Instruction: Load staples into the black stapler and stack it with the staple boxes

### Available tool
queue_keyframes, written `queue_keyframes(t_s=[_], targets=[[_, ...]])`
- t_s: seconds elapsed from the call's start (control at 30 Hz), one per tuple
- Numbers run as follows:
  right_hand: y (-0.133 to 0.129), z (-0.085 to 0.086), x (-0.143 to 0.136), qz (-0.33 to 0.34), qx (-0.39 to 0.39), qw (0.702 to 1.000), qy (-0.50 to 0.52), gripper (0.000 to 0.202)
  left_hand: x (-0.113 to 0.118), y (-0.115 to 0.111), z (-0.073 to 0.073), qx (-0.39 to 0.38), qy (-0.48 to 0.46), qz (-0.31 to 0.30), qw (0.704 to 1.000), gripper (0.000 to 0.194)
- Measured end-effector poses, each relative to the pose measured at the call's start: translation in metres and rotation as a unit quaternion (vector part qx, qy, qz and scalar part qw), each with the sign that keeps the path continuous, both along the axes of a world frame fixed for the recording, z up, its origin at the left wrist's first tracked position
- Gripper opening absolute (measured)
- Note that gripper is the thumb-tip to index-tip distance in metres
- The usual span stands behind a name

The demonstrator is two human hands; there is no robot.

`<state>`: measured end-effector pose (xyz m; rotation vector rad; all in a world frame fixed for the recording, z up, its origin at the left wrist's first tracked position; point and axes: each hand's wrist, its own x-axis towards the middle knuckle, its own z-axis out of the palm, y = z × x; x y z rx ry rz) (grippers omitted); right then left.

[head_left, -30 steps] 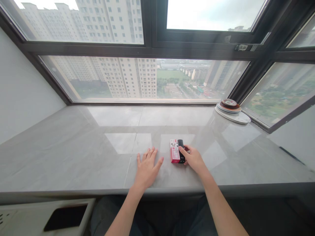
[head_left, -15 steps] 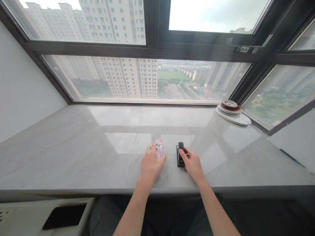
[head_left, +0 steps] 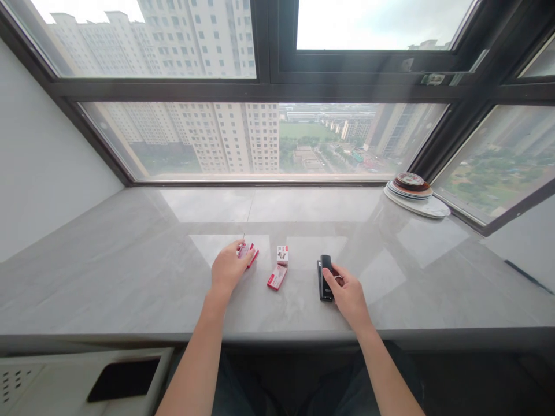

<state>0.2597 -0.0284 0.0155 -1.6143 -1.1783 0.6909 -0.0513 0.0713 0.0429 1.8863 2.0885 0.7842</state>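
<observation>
Two small boxes rest near the middle of the grey counter: a white box (head_left: 282, 255) with dark and red print, and just below it a tilted red and pink box (head_left: 277, 277). To their left, my left hand (head_left: 229, 264) has its fingers closed on pink boxes (head_left: 247, 254), partly covered by the fingers. A black stapler (head_left: 326, 278) lies lengthwise on the counter to the right. My right hand (head_left: 346, 289) grips its right side, thumb on top and fingers curled beside it.
Stacked plates and round mats (head_left: 416, 196) sit in the back right corner by the window. A dark-framed window (head_left: 260, 91) runs behind the counter (head_left: 130, 277). Below the counter at left is a pale unit (head_left: 56, 381) with a black panel.
My left hand has moved left with pink boxes, away from the white box. The tilted red and pink box now shows in front of the white one. My right hand stays on the stapler.
</observation>
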Motion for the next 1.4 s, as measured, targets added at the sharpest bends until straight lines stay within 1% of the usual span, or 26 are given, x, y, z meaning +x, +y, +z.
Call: queue_keyframes(t_s=[0.1, 0.2, 0.27, 0.3, 0.37, 0.43, 0.5, 0.57, 0.63, 0.7, 0.77, 0.8, 0.87, 0.93, 0.97, 1.03, 1.07, 1.13, 1.23, 1.33, 1.4], targets=[[0.000, 0.000, 0.000, 0.003, -0.001, 1.000, 0.000, 0.074, -0.017, -0.020, -0.007, 0.033, 0.002, 0.023, 0.999, 0.048], [0.001, -0.003, 0.000, 0.003, -0.008, 1.000, -0.005, 0.072, -0.038, -0.045, -0.014, 0.045, 0.032, 0.010, 0.998, 0.040], [0.002, -0.005, 0.001, 0.006, -0.012, 1.000, -0.008, 0.069, -0.044, -0.059, -0.016, 0.055, 0.052, -0.003, 0.997, 0.035], [0.002, -0.006, 0.001, 0.009, -0.012, 1.000, -0.011, 0.067, -0.043, -0.065, -0.016, 0.063, 0.058, -0.004, 0.996, 0.035], [0.003, -0.008, 0.001, 0.015, -0.005, 0.999, -0.028, 0.064, -0.028, -0.075, -0.014, 0.082, 0.060, -0.003, 0.995, 0.033], [0.003, -0.009, 0.001, 0.020, 0.004, 0.998, -0.051, 0.062, 0.001, -0.081, -0.013, 0.097, 0.056, -0.023, 0.993, 0.030], [0.004, -0.010, 0.000, 0.025, 0.014, 0.997, -0.068, 0.061, 0.036, -0.083, -0.012, 0.099, 0.047, -0.076, 0.991, 0.027], [0.003, -0.011, -0.002, 0.030, 0.020, 0.997, -0.073, 0.061, 0.067, -0.080, -0.012, 0.098, 0.026, -0.133, 0.986, 0.029], [0.002, -0.011, -0.003, 0.032, 0.017, 0.997, -0.067, 0.063, 0.087, -0.073, -0.012, 0.098, 0.012, -0.154, 0.983, 0.036], [0.000, -0.010, -0.002, 0.032, 0.008, 0.998, -0.054, 0.066, 0.093, -0.066, -0.013, 0.098, 0.014, -0.142, 0.985, 0.050], [-0.003, -0.006, 0.003, 0.034, 0.004, 0.998, -0.059, 0.063, 0.088, -0.063, -0.015, 0.089, 0.020, -0.115, 0.989, 0.062], [-0.005, -0.004, 0.007, 0.038, 0.007, 0.997, -0.074, 0.059, 0.084, -0.064, -0.016, 0.081, 0.021, -0.105, 0.991, 0.061], [-0.006, 0.004, 0.015, 0.057, 0.016, 0.991, -0.119, 0.047, 0.078, -0.072, -0.018, 0.058, 0.019, -0.114, 0.992, 0.049], [-0.004, 0.013, 0.019, 0.091, 0.023, 0.982, -0.161, 0.036, 0.076, -0.084, -0.019, 0.041, 0.011, -0.168, 0.985, 0.035], [-0.001, 0.017, 0.018, 0.111, 0.028, 0.978, -0.175, 0.032, 0.077, -0.091, -0.019, 0.037, 0.006, -0.204, 0.978, 0.033], [0.004, 0.026, 0.009, 0.145, 0.043, 0.970, -0.192, 0.028, 0.081, -0.103, -0.017, 0.039, -0.006, -0.262, 0.964, 0.039], [0.006, 0.029, 0.002, 0.162, 0.052, 0.966, -0.195, 0.028, 0.082, -0.107, -0.015, 0.042, -0.009, -0.278, 0.960, 0.043], [0.010, 0.035, -0.017, 0.196, 0.065, 0.959, -0.192, 0.029, 0.083, -0.112, -0.013, 0.048, -0.006, -0.289, 0.956, 0.050], [0.014, 0.036, -0.050, 0.227, 0.069, 0.955, -0.180, 0.028, 0.075, -0.112, -0.010, 0.049, 0.007, -0.292, 0.955, 0.053], [0.020, 0.034, -0.081, 0.202, 0.068, 0.960, -0.180, 0.022, 0.064, -0.110, -0.010, 0.042, 0.007, -0.305, 0.951, 0.059], [0.025, 0.034, -0.094, 0.165, 0.063, 0.976, -0.128, 0.017, 0.058, -0.109, -0.010, 0.039, 0.008, -0.306, 0.951, 0.063]])
